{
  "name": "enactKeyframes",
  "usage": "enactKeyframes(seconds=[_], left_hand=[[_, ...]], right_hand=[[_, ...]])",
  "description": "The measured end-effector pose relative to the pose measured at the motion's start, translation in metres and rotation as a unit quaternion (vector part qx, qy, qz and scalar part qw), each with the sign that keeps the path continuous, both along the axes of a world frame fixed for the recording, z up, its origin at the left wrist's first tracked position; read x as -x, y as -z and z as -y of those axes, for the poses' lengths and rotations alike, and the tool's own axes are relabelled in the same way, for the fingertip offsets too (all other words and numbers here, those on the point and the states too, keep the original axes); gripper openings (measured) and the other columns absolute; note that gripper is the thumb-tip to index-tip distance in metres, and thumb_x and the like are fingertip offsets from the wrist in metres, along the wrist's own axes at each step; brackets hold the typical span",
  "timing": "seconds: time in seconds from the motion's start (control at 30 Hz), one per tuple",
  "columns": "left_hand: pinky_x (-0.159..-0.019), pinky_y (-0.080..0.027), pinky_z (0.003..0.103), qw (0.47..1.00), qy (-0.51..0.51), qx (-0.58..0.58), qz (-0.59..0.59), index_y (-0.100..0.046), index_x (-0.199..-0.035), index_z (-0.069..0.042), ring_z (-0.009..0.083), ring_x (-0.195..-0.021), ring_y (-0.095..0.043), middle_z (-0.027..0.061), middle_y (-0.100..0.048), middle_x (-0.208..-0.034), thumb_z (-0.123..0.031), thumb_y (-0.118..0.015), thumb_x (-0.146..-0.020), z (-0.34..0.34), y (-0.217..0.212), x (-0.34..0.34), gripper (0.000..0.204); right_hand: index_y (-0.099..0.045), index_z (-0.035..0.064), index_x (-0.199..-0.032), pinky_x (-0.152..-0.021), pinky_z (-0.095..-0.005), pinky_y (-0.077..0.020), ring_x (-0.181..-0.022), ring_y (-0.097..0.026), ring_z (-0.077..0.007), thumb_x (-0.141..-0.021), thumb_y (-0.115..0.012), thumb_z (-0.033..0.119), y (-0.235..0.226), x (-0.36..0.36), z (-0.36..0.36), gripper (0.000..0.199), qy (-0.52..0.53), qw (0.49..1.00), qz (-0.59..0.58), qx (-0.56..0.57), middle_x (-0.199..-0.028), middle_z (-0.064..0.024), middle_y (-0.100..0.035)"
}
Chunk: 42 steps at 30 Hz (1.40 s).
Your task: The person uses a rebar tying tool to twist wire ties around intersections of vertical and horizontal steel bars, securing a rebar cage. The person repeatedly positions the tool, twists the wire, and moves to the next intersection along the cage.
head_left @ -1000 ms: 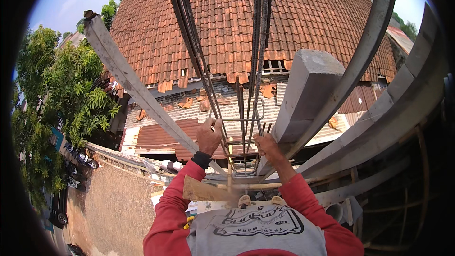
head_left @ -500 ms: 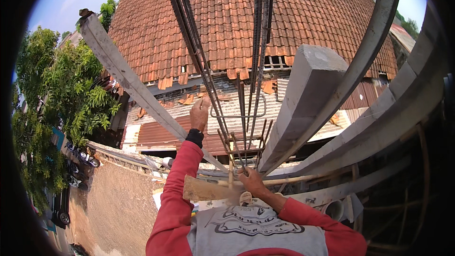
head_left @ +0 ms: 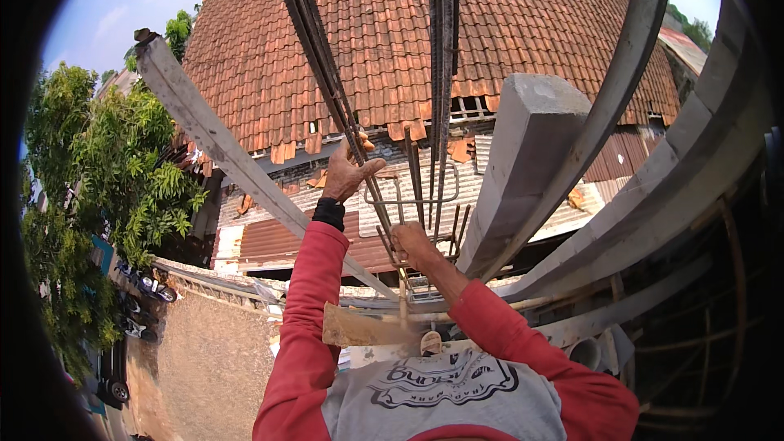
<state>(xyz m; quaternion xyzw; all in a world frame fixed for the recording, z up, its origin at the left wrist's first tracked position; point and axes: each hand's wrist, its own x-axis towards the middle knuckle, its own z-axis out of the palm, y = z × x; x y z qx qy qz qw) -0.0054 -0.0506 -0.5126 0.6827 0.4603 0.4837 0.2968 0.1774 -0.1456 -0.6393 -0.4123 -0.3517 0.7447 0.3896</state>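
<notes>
My left hand (head_left: 349,173) is at the left bundle of dark ribbed steel bars (head_left: 314,41), thumb stretched out and fingers reaching up behind the bars. Lower and to the right, my right hand (head_left: 415,245) is closed around a thin metal rod (head_left: 399,200), which sticks up out of the fist. A bent steel stirrup (head_left: 420,201) crosses the bars between and above my hands. More upright bars (head_left: 442,41) rise to the right of the left bundle. Shorter bar ends (head_left: 461,229) stand near my right hand.
A grey concrete column (head_left: 523,155) stands at right, beside a long curved beam (head_left: 612,106). A pale slanting post (head_left: 220,147) is at left. A wooden board (head_left: 363,327) lies near my body. Beyond are a tiled roof (head_left: 376,49), metal sheets and, far below, ground with parked motorcycles (head_left: 155,286).
My right hand has risen with the rod, which now points up from the fist. My left hand has lowered slightly, and its thumb has spread across toward the bars.
</notes>
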Motion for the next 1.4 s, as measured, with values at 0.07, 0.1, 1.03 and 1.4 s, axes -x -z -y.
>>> enactKeyframes(seconds=[0.07,0.1,1.03,1.4], left_hand=[[-0.096,-0.057,0.040,1.000,-0.002,-0.026,-0.007,-0.060,-0.126,-0.007,0.0199,-0.103,-0.070,0.0071,-0.071,-0.109,-0.045,-0.092,-0.080,0.001,-0.004,0.000,0.067],[-0.095,-0.056,0.040,1.000,-0.005,-0.014,0.011,-0.062,-0.124,-0.007,0.0193,-0.101,-0.069,0.0068,-0.072,-0.107,-0.048,-0.092,-0.079,0.003,-0.005,0.000,0.068],[-0.065,-0.051,0.027,0.995,0.016,0.069,0.066,-0.057,-0.115,-0.010,0.0091,-0.077,-0.059,-0.0007,-0.061,-0.088,-0.040,-0.093,-0.083,0.004,-0.010,-0.003,0.056],[-0.073,-0.057,0.029,0.995,-0.002,0.091,0.025,-0.057,-0.118,-0.009,0.0114,-0.084,-0.069,0.0032,-0.072,-0.095,-0.036,-0.090,-0.087,0.010,-0.013,-0.001,0.052]], right_hand=[[-0.051,0.0097,-0.071,-0.036,-0.0335,-0.0249,-0.041,-0.034,-0.0102,-0.093,-0.057,0.017,-0.011,0.006,-0.005,0.024,0.024,0.997,0.015,-0.077,-0.056,0.0023,-0.043],[-0.056,0.0066,-0.076,-0.038,-0.0347,-0.0278,-0.043,-0.039,-0.0109,-0.093,-0.057,0.019,-0.017,0.005,-0.008,0.021,0.007,0.997,0.016,-0.072,-0.059,0.0008,-0.047],[-0.060,0.0014,-0.111,-0.065,-0.0327,-0.0497,-0.068,-0.059,-0.0134,-0.105,-0.057,0.023,0.037,-0.100,0.179,0.022,0.070,0.903,0.243,-0.346,-0.076,-0.0017,-0.059],[-0.070,-0.0014,-0.123,-0.084,-0.0537,-0.0526,-0.099,-0.069,-0.0498,-0.110,-0.053,0.034,-0.012,-0.078,0.012,0.042,0.336,0.774,0.457,-0.279,-0.101,-0.0313,-0.072]])
